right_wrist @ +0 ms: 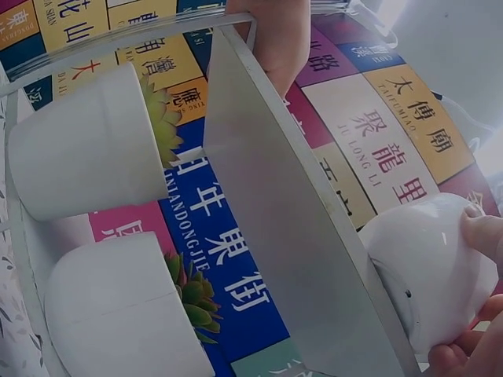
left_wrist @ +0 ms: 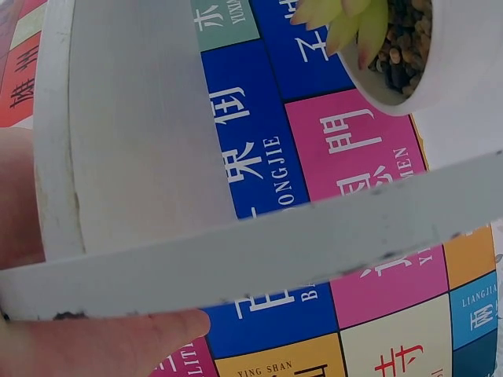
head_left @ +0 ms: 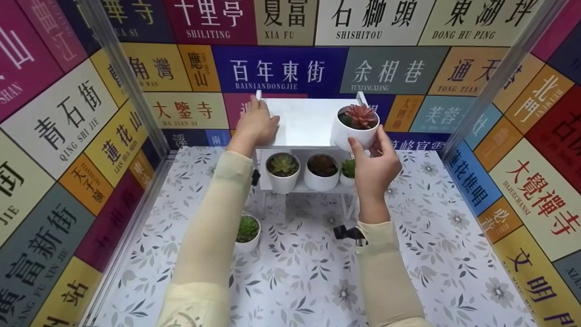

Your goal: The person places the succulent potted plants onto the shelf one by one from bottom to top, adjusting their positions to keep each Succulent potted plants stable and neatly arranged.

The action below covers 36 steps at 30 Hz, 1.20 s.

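My left hand [head_left: 255, 125] grips the left end of the white two-tier plant stand [head_left: 302, 120]; in the left wrist view its thumb [left_wrist: 165, 330] lies along the frame bar. At the right end of the upper shelf, my right hand [head_left: 377, 165] holds a white pot with a red succulent [head_left: 356, 123] between thumb and fingers. In the right wrist view this pot [right_wrist: 428, 255] is upright against the shelf surface, its base at the board. On the lower shelf stand a light green succulent [head_left: 282, 170], a dark reddish one [head_left: 322, 172] and a green one [head_left: 348, 169], partly hidden by my right hand.
Another potted green succulent [head_left: 248, 232] stands on the leaf-patterned tabletop [head_left: 299, 272], left of the stand and partly behind my left forearm. Panels of colourful signs [head_left: 279, 68] enclose the back and both sides, with clear edging strips [head_left: 131, 91] at the corners.
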### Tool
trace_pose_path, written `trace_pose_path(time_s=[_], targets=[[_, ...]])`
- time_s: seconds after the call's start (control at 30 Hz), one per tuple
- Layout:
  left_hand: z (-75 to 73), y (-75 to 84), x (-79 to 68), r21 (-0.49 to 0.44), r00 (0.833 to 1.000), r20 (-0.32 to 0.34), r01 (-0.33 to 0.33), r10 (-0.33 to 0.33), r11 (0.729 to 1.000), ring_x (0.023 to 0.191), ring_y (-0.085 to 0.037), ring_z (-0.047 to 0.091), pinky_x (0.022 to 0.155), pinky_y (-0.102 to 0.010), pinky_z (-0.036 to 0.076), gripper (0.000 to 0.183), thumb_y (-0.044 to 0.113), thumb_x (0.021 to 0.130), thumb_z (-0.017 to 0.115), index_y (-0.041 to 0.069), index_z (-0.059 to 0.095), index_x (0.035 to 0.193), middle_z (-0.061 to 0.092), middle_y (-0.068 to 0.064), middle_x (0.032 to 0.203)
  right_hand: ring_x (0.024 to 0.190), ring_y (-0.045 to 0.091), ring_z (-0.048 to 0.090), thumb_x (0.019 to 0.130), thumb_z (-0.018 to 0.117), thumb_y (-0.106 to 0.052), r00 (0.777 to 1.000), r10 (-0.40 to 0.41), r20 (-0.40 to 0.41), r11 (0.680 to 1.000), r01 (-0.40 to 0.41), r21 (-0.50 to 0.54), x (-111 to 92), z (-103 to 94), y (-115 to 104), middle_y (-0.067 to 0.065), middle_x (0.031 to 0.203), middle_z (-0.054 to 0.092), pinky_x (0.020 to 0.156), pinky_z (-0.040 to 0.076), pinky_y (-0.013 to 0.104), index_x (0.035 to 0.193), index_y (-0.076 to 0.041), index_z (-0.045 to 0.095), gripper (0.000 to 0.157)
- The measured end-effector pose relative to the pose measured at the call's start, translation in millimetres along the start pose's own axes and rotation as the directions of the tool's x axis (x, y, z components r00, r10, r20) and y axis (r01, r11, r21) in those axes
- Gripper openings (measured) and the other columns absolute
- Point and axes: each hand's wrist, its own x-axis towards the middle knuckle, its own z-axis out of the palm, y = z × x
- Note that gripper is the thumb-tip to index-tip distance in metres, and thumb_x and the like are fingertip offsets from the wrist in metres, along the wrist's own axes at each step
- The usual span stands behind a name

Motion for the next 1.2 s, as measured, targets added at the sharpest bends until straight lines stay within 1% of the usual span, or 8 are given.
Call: trace_pose_path(time_s=[0.13, 0.23, 0.33, 0.6, 0.77, 1.0, 1.2], targets=[[0.5, 0.4, -0.5, -0.002, 1.000, -0.006, -0.004, 0.004, 1.000, 0.167, -0.037, 0.004, 0.138, -0.049, 0.007, 0.079, 0.043, 0.114, 0.038, -0.006, 0.010, 0.168, -0.003, -0.024, 0.178, 0.106, 0.014, 0.074, 0.083, 0.095, -0.029, 1.000, -0.009, -0.001, 1.000, 0.009, 0.005, 1.4, 0.0, -0.9, 0.012, 0.129, 0.077, 0.096, 0.063, 0.028, 0.143, -0.007, 0.068, 0.070], [0.6, 0.6, -0.6, -0.003, 1.000, -0.005, -0.005, 0.005, 1.000, 0.167, -0.037, 0.003, 0.138, -0.049, 0.006, 0.079, 0.043, 0.114, 0.038, -0.006, 0.009, 0.168, -0.003, -0.024, 0.178, 0.107, 0.015, 0.075, 0.083, 0.094, -0.027, 1.000, -0.003, 0.002, 1.000, 0.003, 0.019, 2.2, -0.1, -1.6, 0.013, 0.130, 0.076, 0.097, 0.063, 0.027, 0.142, -0.006, 0.068, 0.068], [0.3, 0.5, -0.5, -0.004, 1.000, 0.001, -0.004, 0.004, 1.000, 0.168, -0.037, 0.002, 0.138, -0.049, 0.005, 0.078, 0.043, 0.114, 0.037, -0.006, 0.009, 0.168, -0.004, -0.023, 0.179, 0.107, 0.015, 0.075, 0.084, 0.094, -0.026, 1.000, 0.001, 0.003, 1.000, -0.001, 0.025, 2.6, 0.3, -1.7, 0.013, 0.130, 0.077, 0.096, 0.064, 0.028, 0.142, -0.006, 0.069, 0.066], [-0.1, -0.3, -0.4, -0.013, 1.000, 0.006, -0.004, 0.005, 1.000, 0.167, -0.037, 0.001, 0.138, -0.049, 0.005, 0.079, 0.044, 0.114, 0.037, -0.006, 0.009, 0.168, -0.006, -0.024, 0.178, 0.101, 0.015, 0.075, 0.084, 0.093, -0.027, 1.000, -0.019, -0.005, 1.000, 0.019, 0.006, 2.4, 1.7, -1.9, 0.012, 0.131, 0.076, 0.094, 0.065, 0.033, 0.140, -0.006, 0.070, 0.064], [-0.6, -0.4, -0.6, -0.028, 1.000, 0.003, -0.005, 0.005, 1.000, 0.167, -0.037, 0.002, 0.138, -0.049, 0.005, 0.079, 0.043, 0.114, 0.038, -0.006, 0.009, 0.168, -0.005, -0.023, 0.179, 0.101, 0.014, 0.073, 0.086, 0.091, -0.028, 1.000, -0.031, -0.004, 0.999, 0.031, -0.023, 3.1, 2.8, -0.6, 0.011, 0.133, 0.076, 0.093, 0.065, 0.031, 0.141, -0.007, 0.070, 0.062], [-1.3, -0.7, 0.7, -0.020, 1.000, 0.000, 0.001, -0.001, 1.000, 0.168, -0.036, 0.005, 0.138, -0.049, 0.009, 0.080, 0.044, 0.113, 0.039, -0.005, 0.011, 0.169, -0.003, -0.023, 0.179, 0.098, 0.013, 0.073, 0.088, 0.090, -0.026, 0.999, -0.036, -0.002, 0.998, 0.036, -0.043, 5.3, 3.9, 1.1, 0.010, 0.134, 0.075, 0.091, 0.064, 0.027, 0.139, -0.008, 0.071, 0.057], [-0.2, -1.2, 0.6, -0.027, 1.000, 0.003, 0.009, -0.009, 1.000, 0.168, -0.035, 0.004, 0.138, -0.048, 0.008, 0.080, 0.045, 0.113, 0.038, -0.004, 0.009, 0.169, -0.004, -0.021, 0.179, 0.096, 0.012, 0.072, 0.090, 0.088, -0.025, 1.000, -0.028, -0.006, 0.998, 0.027, -0.056, 6.5, 4.2, 0.7, 0.008, 0.131, 0.076, 0.089, 0.064, 0.023, 0.135, -0.009, 0.074, 0.050]])
